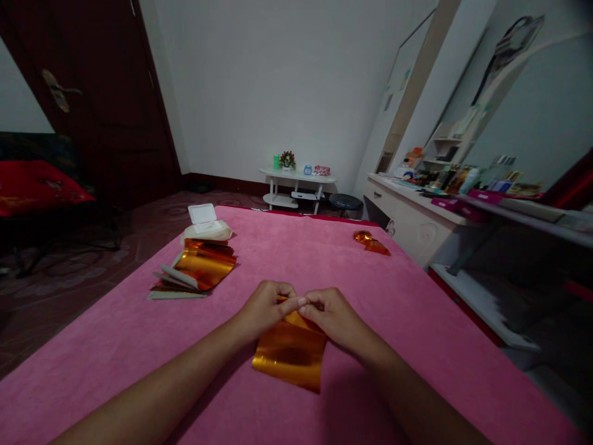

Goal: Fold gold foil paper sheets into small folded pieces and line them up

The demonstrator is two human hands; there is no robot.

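A shiny orange-gold foil sheet (pixel 291 352) lies on the pink cloth (pixel 393 309), its far end gathered between both hands. My left hand (pixel 273 306) is closed on the foil's upper left part, thumb pointing right. Pinching the upper right part, my right hand (pixel 331 312) has its thumb tip close beside the left thumb. The fingers hide the foil's far edge. To the left rests a stack of foil sheets (pixel 208 266) with pale paper among them. A white open-lidded box (pixel 204 216) sits on a pale packet (pixel 215 232) behind that stack.
Crumpled orange foil pieces (pixel 370 242) lie at the far right of the cloth. Beyond the cloth stand a small white table (pixel 299 176) and a dark round stool (pixel 346 201). A white dresser (pixel 417 216) with bottles is at the right, a red cushion (pixel 41 188) at the left.
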